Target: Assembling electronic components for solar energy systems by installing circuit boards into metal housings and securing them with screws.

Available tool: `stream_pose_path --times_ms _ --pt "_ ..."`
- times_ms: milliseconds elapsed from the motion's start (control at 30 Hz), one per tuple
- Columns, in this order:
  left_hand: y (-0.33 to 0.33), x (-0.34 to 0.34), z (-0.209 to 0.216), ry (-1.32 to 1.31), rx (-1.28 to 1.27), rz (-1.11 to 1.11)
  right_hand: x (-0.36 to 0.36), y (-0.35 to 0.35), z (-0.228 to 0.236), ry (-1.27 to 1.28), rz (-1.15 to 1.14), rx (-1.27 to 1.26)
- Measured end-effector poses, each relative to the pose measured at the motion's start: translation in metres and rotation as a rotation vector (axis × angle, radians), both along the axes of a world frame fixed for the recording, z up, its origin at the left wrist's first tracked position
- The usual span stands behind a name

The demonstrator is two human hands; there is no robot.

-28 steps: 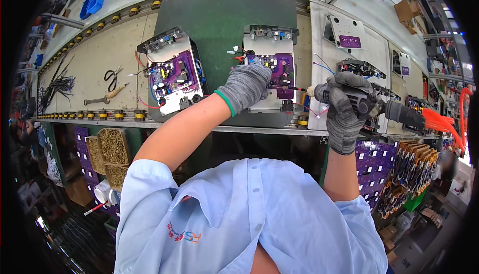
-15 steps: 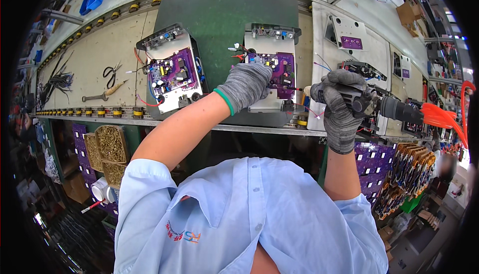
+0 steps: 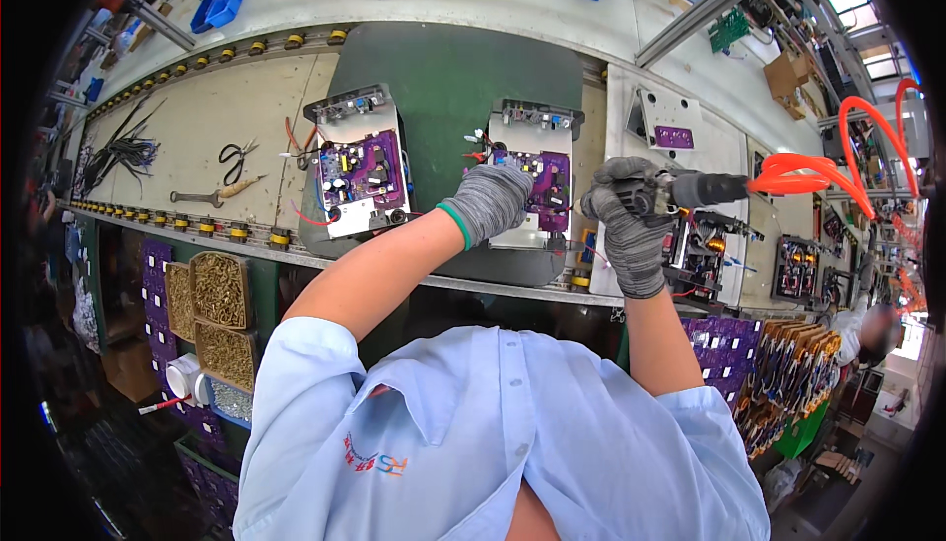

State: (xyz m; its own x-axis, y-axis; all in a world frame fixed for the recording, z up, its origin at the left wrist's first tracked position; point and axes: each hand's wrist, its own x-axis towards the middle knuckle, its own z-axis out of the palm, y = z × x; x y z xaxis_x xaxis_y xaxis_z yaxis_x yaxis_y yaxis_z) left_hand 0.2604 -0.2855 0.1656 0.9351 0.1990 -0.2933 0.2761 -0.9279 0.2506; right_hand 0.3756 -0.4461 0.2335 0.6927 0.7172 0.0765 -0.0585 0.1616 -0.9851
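Observation:
My left hand, in a grey knitted glove with a green cuff, lies over the left side of a purple circuit board. Its fingers curl down onto the board, and whatever they hold is hidden. That board sits in an open metal housing with a dark end panel. Just right of the housing, my gloved right hand is closed around a dark power screwdriver, whose body points rightward to a coiled orange hose. The screwdriver's tip faces the board; contact cannot be made out.
A second housing with a purple board stands to the left on the green mat. Scissors, a wrench and bundled cables lie farther left. Screw bins hang below the bench edge. More metal units stand right.
The view has shifted, showing more of the far bench. My right hand and the screwdriver have come left, closer to the board. My left hand stays on it.

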Motion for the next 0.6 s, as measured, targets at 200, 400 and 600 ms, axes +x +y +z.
stream_pose_path --times_ms 200,400,600 --pt "-0.007 -0.003 0.008 0.000 0.024 0.057 -0.009 0.003 -0.009 -0.157 0.056 0.045" --pt "-0.022 -0.021 0.028 -0.241 -0.104 0.300 -0.016 -0.002 -0.007 -0.125 0.080 0.053" --pt "-0.026 -0.080 0.034 -0.403 -1.112 0.823 -0.006 0.001 -0.009 -0.059 0.112 0.088"
